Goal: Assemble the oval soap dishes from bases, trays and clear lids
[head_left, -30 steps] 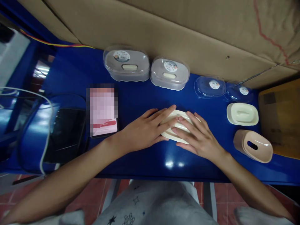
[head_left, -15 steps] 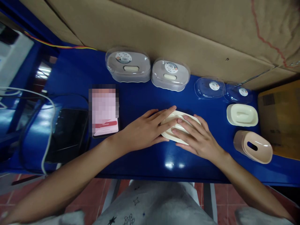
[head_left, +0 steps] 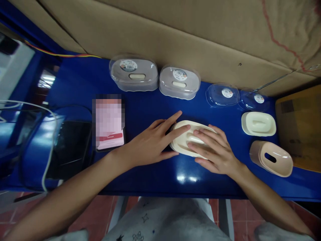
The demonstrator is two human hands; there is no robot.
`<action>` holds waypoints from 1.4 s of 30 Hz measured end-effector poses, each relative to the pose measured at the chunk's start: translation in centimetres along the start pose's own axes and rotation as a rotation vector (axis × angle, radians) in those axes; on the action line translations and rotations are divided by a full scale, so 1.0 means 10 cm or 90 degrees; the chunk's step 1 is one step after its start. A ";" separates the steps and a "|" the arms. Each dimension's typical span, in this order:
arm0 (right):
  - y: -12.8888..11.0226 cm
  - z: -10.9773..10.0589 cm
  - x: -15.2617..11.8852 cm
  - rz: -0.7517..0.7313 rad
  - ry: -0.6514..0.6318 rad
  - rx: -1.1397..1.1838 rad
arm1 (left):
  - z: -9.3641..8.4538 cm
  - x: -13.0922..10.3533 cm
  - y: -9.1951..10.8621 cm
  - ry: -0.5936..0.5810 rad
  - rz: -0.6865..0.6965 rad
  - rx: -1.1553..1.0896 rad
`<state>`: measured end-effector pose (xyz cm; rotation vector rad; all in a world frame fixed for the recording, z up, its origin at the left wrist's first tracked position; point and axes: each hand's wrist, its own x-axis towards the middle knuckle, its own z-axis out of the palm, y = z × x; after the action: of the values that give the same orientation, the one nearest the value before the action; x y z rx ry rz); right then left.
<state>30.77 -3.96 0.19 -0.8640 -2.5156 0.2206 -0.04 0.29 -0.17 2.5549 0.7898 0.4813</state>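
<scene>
A cream oval container point(head_left: 183, 146) with a recessed top and a raised bar lies on the blue table in front of me. My left hand point(head_left: 152, 142) is at its left end, fingers spread, with one fingertip on the top and another stretched out past the far edge. Over the right end is my right hand point(head_left: 217, 150), its fingers across the top and its thumb by the near side. The container's right end is hidden under that hand.
Two lidded clear boxes point(head_left: 134, 75) point(head_left: 180, 82) stand at the back, with two clear lids point(head_left: 223, 95) point(head_left: 254, 100) to their right. A cream piece point(head_left: 259, 124), a pink holder point(head_left: 271, 157) and a cardboard box point(head_left: 301, 127) are at right. A phone point(head_left: 109, 124) and black device point(head_left: 71, 144) lie left.
My left hand has drawn back leftward and my right hand slightly rightward, so more of the cream container's top shows. The whole view has shifted slightly.
</scene>
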 end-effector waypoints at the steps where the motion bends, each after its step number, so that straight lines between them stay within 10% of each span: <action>1: 0.01 -0.01 -0.01 0.005 0.003 -0.001 | 0.00 0.00 -0.01 0.001 -0.007 -0.008; 23: 0.41 -0.15 -0.04 0.156 0.168 -0.061 | -0.10 -0.04 0.00 -0.039 -0.001 -0.010; 34: 0.51 -0.12 -0.10 0.211 0.002 -0.086 | -0.10 -0.04 0.04 -0.047 0.029 0.038; 42: 0.82 -0.61 0.14 0.248 -0.029 -0.212 | -0.09 -0.04 0.04 -0.051 0.028 0.043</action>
<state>37.20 3.39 3.68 -1.4977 -2.4411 -0.0613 -0.57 0.03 0.74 2.6406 0.7348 0.3700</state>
